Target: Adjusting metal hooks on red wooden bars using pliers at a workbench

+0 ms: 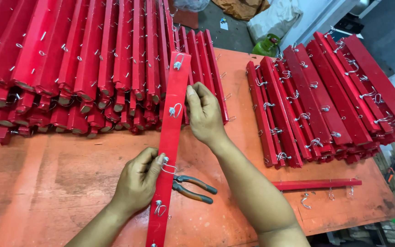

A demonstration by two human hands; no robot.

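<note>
A long red wooden slat [170,137] with several small metal hooks along it lies lengthwise in front of me over the orange table [46,183]. My left hand [138,180] grips the slat near its lower part, thumb against a wire hook [166,167]. My right hand [203,114] holds the slat's right edge higher up, beside another hook [175,110]. Pliers [193,187] with dark and orange handles lie on the table just right of the slat, under my right forearm.
A big pile of red slats [69,68] fills the table's back left. A second stack of hooked slats [325,100] lies at the right. One single slat [316,184] with loose hooks rests near the right front edge. A green bottle [266,45] stands on the floor beyond.
</note>
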